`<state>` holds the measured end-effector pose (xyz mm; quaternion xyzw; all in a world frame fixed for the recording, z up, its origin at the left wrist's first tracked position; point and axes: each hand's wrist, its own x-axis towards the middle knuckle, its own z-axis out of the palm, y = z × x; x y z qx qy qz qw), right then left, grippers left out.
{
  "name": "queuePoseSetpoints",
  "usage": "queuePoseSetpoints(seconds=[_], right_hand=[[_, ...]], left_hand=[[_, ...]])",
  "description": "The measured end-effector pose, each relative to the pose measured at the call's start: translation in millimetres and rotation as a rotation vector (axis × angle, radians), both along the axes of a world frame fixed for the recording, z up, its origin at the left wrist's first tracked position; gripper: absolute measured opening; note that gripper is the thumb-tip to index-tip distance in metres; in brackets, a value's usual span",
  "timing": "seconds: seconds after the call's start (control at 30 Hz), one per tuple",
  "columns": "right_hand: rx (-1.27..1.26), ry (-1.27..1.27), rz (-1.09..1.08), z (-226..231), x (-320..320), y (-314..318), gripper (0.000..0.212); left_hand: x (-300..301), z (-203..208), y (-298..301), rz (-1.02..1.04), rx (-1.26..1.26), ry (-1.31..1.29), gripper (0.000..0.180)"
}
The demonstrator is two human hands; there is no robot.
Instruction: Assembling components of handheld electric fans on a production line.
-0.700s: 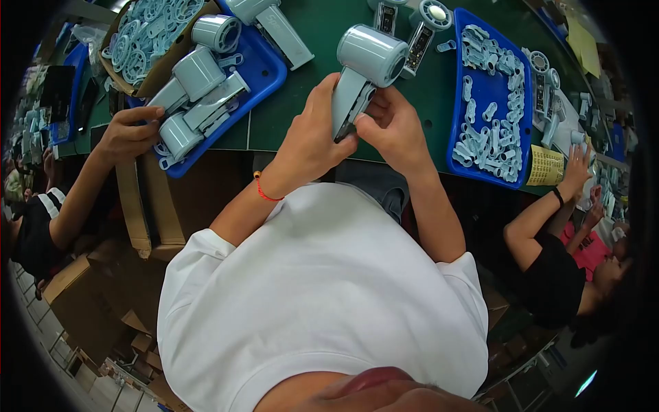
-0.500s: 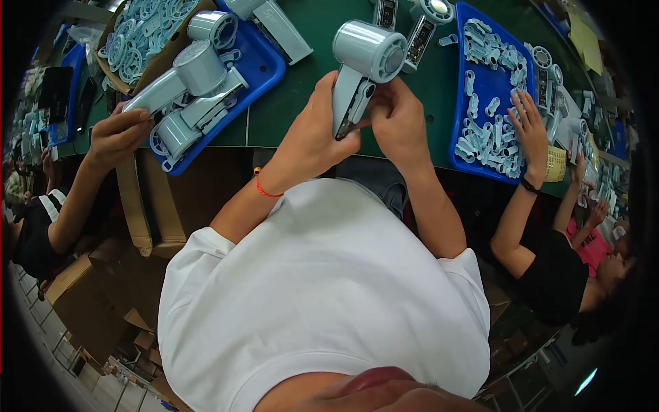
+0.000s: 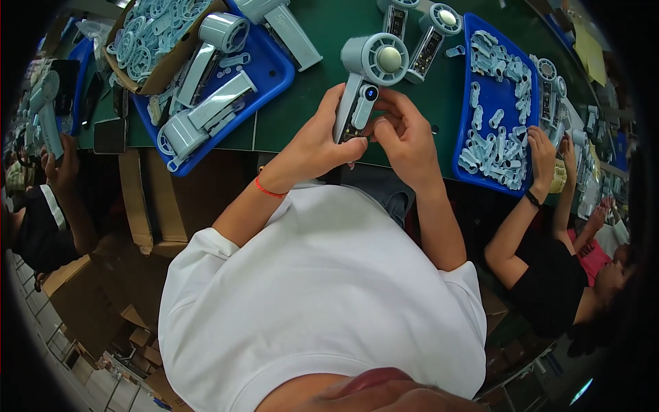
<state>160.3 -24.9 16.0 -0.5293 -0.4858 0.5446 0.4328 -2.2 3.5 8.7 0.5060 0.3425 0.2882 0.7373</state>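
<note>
Handheld fan (image 3: 355,96) raised over the near edge of the green worktable (image 3: 295,93), in front of the wearer's chest. Round head at the far end, grille and pale dome facing up and to the right; handle slants down to the near left. Handle front partly uncovered: pale oval strip, dark round button near its top, dark inner parts showing at the lower end.

Handling, as judged: hard plastic shell, stiff, fairly light, weight biased toward the head. Glossy finish, so perhaps slippery. Exposed innards look the fragile part; best hold is round the handle's sides and back, clear of the open front and the grille.

Left hand (image 3: 317,142): closed round the handle from the left, one digit up along its side, another crossing below the lower end. It bears the fan. Forearm rises from the near left, wrist bent inward.

Right hand (image 3: 410,143): half curled just right of the handle, thumb and fingers drawn toward its lower part. Cannot tell whether it touches the fan or pinches a small piece. Forearm comes up from the near right.

Around: blue tray of small pale clips (image 3: 461,141) to the right; blue tray with fan bodies (image 3: 273,93) to the left; two open-handled fans (image 3: 427,47) beyond.
</note>
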Motion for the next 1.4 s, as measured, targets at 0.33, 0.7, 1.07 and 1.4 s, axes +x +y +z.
queuePoseSetpoints(seconds=[0.33, 0.7, 1.07, 1.4], right_hand=[[0.037, 0.046, -0.002, -8.0, 2.6, 2.0, 0.039], [0.512, 0.032, -0.086, -25.5, -2.2, 4.3, 0.036], [0.155, 0.142, -0.068, -76.8, 14.6, -1.2, 0.021], [0.153, 0.457, -0.109, -88.7, 12.2, -5.8, 0.028]], left_hand=[[-1.8, -10.6, 1.4, 0.015, 0.241, 0.139, 0.077], [-6.5, 28.9, 10.0, 0.084, 1.093, 0.551, 0.057], [53.2, 28.9, 286.2, 0.121, 1.493, 1.01, 0.023], [92.6, -1.3, 329.6, 0.117, 0.899, 1.173, 0.035]])
